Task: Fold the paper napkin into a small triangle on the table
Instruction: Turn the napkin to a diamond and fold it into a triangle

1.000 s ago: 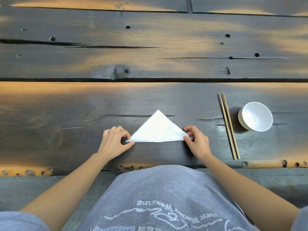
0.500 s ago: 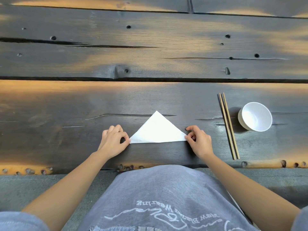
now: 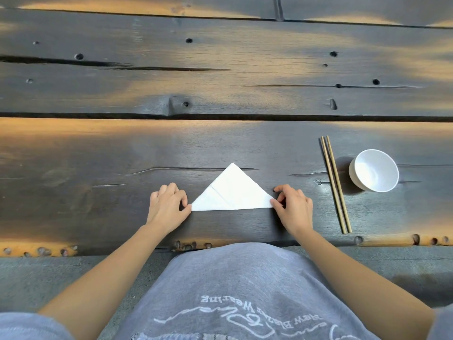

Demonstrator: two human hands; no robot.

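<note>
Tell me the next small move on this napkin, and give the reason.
Probably bring one base corner across to the other, halving it. The napkin already lies flat as a wide triangle, apex away, with the left hand at its left corner and the right hand at its right; the task wants it small.

white paper napkin (image 3: 232, 192) lies flat as a triangle, apex pointing away, on the dark table (image 3: 98, 168).

Counts: 1 white paper napkin (image 3: 232, 192), folded to a triangle, centre frame. 2 chopsticks (image 3: 335, 184), side by side, right of centre. 1 white bowl (image 3: 374, 170), far right. 2 hands: left hand (image 3: 168, 207), right hand (image 3: 293, 207). 1 dark plank table (image 3: 98, 155) under it all.
</note>
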